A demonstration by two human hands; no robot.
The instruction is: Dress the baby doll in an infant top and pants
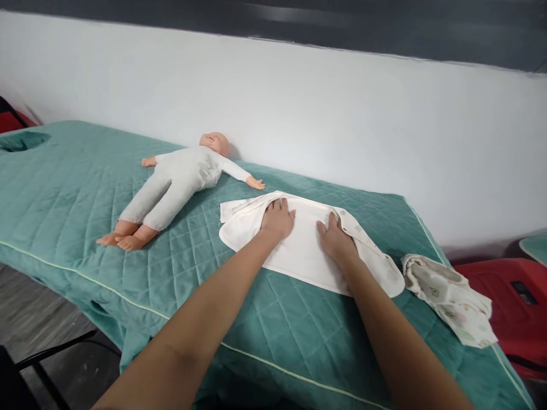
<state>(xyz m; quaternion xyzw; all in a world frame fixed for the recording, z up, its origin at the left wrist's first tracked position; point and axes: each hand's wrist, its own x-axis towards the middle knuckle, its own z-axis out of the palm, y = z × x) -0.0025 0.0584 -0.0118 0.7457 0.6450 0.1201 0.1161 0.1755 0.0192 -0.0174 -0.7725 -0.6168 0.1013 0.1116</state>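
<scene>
A small white baby top [305, 245] with snap buttons lies spread on the green quilted bed cover, its front opened out. My left hand [278, 220] rests on its left part, fingers spread and reaching under the folded upper edge. On its right part is my right hand [337, 238], fingers apart, the tips by the snap-button edge. Neither hand grips the cloth visibly. To the left a baby doll [183, 176] with a white cloth body lies on its back, its head near the wall and one hand close to the top.
Folded patterned baby trousers [448, 299] lie at the right edge of the green quilted cover [256, 330]. Behind the bed runs a white wall [342, 119]. A red chair [508, 307] stands at the right, and a dark metal frame [55, 350] at lower left.
</scene>
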